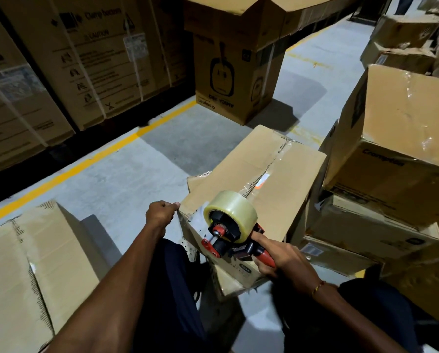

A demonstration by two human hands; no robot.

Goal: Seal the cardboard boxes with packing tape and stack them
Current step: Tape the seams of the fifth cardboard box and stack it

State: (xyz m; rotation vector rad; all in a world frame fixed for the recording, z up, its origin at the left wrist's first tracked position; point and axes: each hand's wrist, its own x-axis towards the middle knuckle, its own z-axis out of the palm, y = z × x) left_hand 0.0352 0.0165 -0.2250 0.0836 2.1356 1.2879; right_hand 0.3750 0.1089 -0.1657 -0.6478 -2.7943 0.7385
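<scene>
The scene is dim and warm-toned, lit from overhead — the grey floor (126,174) catches the most light, while the racked cartons (60,59) at upper left sink into near-black gaps. The upright box (235,80) throws a soft shadow toward the right. Glare glints off the tape roll (232,212) and off clear tape on the stacked boxes (402,128). Wide-angle distortion bows the edges — the lower corners look smeared and soft.

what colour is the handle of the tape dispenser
Red, with black parts; the handle shows best in the head view.
</scene>
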